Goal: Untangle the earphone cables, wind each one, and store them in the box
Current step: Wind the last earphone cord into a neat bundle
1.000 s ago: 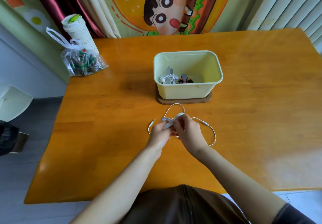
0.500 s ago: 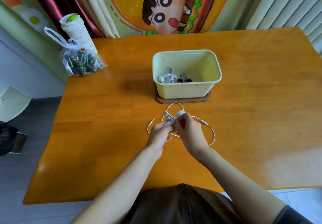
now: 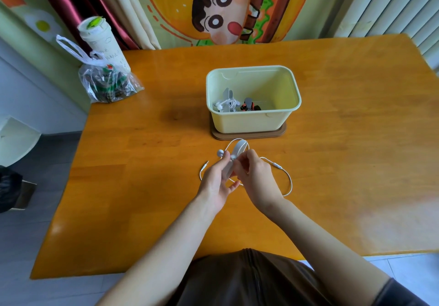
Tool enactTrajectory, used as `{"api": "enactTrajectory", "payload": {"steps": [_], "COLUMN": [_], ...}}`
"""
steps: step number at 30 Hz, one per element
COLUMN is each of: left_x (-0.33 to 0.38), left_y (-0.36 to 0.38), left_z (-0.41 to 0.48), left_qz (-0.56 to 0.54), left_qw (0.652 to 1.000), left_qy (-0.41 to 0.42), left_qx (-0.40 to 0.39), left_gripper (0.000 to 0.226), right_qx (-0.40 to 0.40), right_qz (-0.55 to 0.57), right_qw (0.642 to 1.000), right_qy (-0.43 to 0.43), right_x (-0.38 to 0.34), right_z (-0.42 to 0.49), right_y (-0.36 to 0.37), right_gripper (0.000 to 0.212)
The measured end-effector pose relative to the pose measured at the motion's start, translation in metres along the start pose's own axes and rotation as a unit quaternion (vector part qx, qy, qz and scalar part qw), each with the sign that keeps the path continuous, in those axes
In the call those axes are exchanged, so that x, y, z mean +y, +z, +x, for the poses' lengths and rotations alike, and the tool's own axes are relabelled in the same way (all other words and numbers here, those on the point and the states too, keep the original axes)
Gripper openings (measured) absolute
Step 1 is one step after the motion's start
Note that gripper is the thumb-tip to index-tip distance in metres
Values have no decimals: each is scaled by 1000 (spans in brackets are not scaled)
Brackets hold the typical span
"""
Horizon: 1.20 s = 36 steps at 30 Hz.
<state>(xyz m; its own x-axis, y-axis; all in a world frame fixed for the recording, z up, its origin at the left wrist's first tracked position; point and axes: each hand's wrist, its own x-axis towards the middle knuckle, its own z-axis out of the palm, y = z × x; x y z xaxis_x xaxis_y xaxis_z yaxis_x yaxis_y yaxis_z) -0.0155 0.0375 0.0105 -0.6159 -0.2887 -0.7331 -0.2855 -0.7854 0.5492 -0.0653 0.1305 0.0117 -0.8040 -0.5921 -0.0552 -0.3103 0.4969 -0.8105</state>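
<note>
A white earphone cable lies in loose loops on the wooden table, its plug end to the left of my hands. My left hand holds a pale grey flat winder tilted upward, with an earbud beside its thumb. My right hand pinches the cable against the winder's middle. Behind them stands the pale yellow box on a brown mat. Inside it rest a wound white earphone and a wound dark one.
At the table's back left corner a clear plastic bag of dark items sits against a white lidded cup. The table's left edge drops to grey floor. Curtains and a cartoon wall hanging stand behind.
The winder has tipped up more steeply in my left hand, and the cable loop behind it has shifted. My right hand stays at the winder.
</note>
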Motion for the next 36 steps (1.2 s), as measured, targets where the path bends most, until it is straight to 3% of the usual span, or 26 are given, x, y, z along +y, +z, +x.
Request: {"api": "enactTrajectory", "payload": {"steps": [4, 8, 12, 16, 20, 24, 27, 30, 36], "left_x": [2, 6, 8, 11, 15, 15, 15, 14, 12], "left_y": [-1, -3, -3, -7, -10, -8, -10, -12, -11], "left_z": [2, 3, 3, 4, 2, 2, 1, 0, 0], "left_qz": [-33, -45, 13, 88, 158, 137, 137, 158, 227], "left_qw": [999, 999, 999, 994, 982, 986, 987, 983, 956], "left_qy": [-7, -7, 15, 35, 77, 83, 82, 90, 186], "left_qx": [-14, -18, -32, -49, -65, -38, -28, -18, -16], "left_gripper": [36, 26, 19, 31, 22, 25, 29, 19, 15], "right_qx": [-7, -13, -5, 6, 16, 14, 30, 38, 42], "right_qz": [6, 7, 10, 1, -14, -21, -29, -32, -39], "right_qw": [1000, 1000, 1000, 1000, 999, 999, 998, 996, 997], "right_qy": [-4, -4, 0, -13, -30, -42, -55, -69, -60], "right_x": [-2, -4, -1, 0, 1, 1, -1, -2, -3], "right_z": [1, 0, -1, 0, 0, 0, 3, 8, 14], "right_y": [-1, -2, -3, -6, -9, -10, -16, -25, -30], "right_gripper": [10, 11, 12, 17, 13, 14, 29, 37, 27]}}
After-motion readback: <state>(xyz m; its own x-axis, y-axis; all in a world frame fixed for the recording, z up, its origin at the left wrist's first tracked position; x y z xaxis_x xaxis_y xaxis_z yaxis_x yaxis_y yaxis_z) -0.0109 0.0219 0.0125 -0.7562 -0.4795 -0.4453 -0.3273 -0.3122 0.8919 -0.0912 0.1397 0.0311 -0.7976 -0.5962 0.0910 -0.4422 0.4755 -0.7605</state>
